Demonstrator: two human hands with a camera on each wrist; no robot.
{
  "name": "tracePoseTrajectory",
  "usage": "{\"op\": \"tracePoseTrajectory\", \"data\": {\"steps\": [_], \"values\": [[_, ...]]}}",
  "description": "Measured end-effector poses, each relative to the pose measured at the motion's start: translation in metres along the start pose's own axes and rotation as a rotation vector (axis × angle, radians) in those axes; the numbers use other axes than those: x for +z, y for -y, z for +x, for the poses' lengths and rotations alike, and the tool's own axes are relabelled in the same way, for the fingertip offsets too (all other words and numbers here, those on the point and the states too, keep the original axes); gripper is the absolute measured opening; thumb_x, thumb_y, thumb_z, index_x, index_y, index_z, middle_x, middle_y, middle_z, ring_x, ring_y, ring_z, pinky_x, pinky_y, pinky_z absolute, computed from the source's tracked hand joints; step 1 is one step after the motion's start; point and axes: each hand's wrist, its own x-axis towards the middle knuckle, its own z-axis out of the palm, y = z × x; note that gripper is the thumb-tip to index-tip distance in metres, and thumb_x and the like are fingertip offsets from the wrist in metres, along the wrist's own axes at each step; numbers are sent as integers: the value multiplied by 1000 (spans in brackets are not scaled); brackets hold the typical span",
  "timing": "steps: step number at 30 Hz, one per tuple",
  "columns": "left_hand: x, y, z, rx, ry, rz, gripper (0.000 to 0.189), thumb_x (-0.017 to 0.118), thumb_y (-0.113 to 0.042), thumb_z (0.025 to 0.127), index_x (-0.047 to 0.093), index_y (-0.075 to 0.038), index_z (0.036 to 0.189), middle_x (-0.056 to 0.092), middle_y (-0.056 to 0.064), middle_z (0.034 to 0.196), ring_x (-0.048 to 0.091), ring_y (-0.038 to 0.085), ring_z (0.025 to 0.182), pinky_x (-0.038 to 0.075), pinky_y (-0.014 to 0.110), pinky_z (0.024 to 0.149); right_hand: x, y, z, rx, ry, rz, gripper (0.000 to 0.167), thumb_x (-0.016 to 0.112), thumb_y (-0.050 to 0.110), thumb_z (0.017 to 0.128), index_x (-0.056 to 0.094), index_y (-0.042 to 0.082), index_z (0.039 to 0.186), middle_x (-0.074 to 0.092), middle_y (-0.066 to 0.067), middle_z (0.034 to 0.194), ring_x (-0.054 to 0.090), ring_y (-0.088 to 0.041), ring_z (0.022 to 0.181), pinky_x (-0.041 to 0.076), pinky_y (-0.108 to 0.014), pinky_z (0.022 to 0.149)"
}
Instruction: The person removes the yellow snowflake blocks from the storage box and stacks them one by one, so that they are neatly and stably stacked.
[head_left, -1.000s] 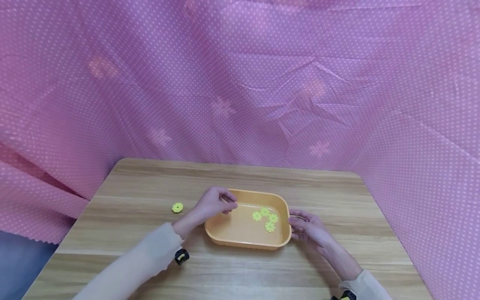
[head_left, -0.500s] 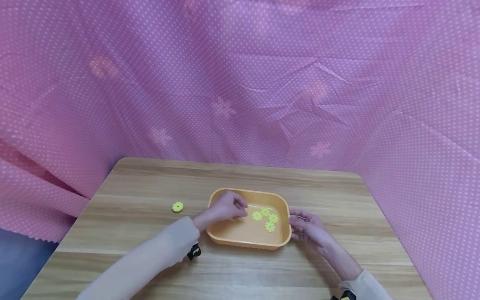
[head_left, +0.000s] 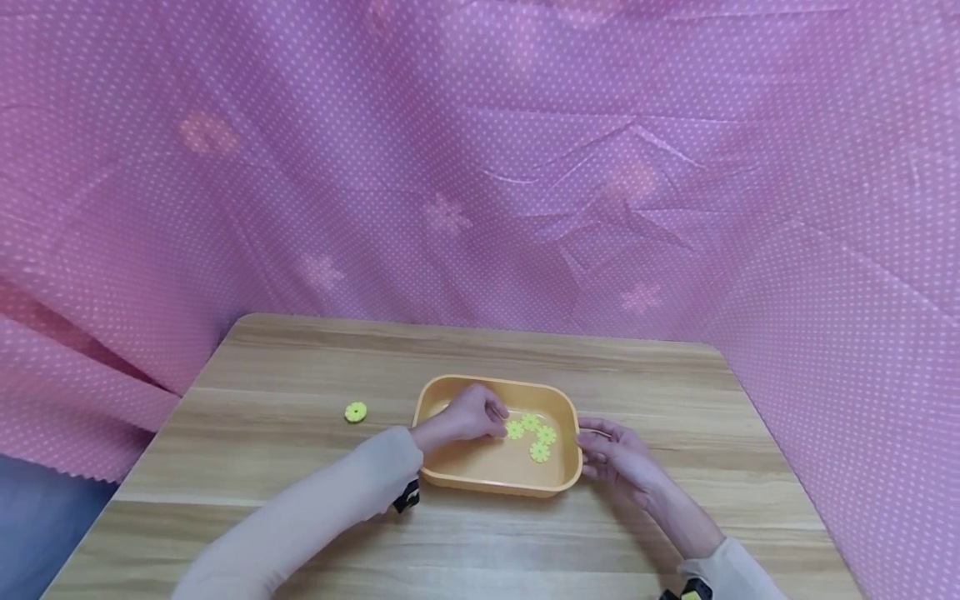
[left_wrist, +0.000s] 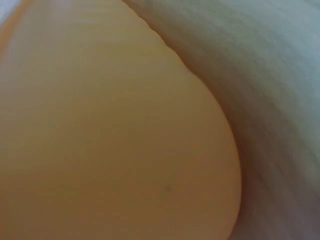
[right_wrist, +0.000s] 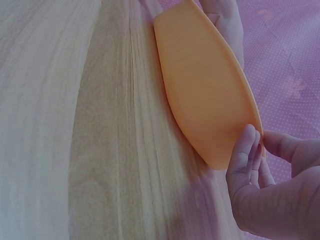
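An orange plastic tray (head_left: 495, 486) with rounded corners stands on the table. Several yellow-green flower-shaped plastic discs (head_left: 539, 452) lie in its right half. My left hand (head_left: 468, 412) reaches over the left side into the tray, thumb and fingers apart, fingertips right at the edge of the leftmost disc (head_left: 515, 430). My right hand (head_left: 626, 458) holds the tray's right end; in the right wrist view the thumb is at the rim and the fingers lie along the outer wall (right_wrist: 205, 90). The left wrist view is filled mostly by the tray wall (left_wrist: 120, 130), blurred.
Another yellow-green flower piece (head_left: 356, 412) lies on the wooden table (head_left: 300, 358), left of the tray. A pink dotted curtain (head_left: 480, 167) hangs behind the table and along its sides.
My left hand has moved right, from over the tray's left rim to the leftmost disc. The right hand stays at the tray's right end, and the discs keep their places.
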Motion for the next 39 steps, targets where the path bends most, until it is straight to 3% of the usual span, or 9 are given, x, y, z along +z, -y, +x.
{"op": "tracePoseTrajectory", "data": {"steps": [10,22,30,39], "values": [[4,1,9,14,-5,49,26,85,4,79,76,7,104,79,16,94,73,14,75,67,25,66,0,-1,0,4,-5,-5,55,63,9,104,40,-8,151,78,4,96,74,-7,83,67,-24,81],[15,4,11,26,12,61,30,89,5,75,76,7,102,73,14,89,60,8,64,62,21,58,1,-2,0,-3,-13,-13,51,64,10,104,43,-7,149,78,5,93,73,-7,82,66,-23,78],[16,5,11,35,17,108,35,89,3,73,76,5,105,70,8,84,58,9,64,58,19,57,2,-3,0,-18,10,-3,52,63,10,105,41,-8,149,78,5,99,74,-7,82,67,-24,80],[17,5,8,32,28,137,30,90,7,71,77,3,97,73,15,90,61,12,71,62,21,61,5,-5,-3,-29,18,35,45,61,7,105,45,-5,145,79,4,100,75,-7,81,67,-24,79]]}}
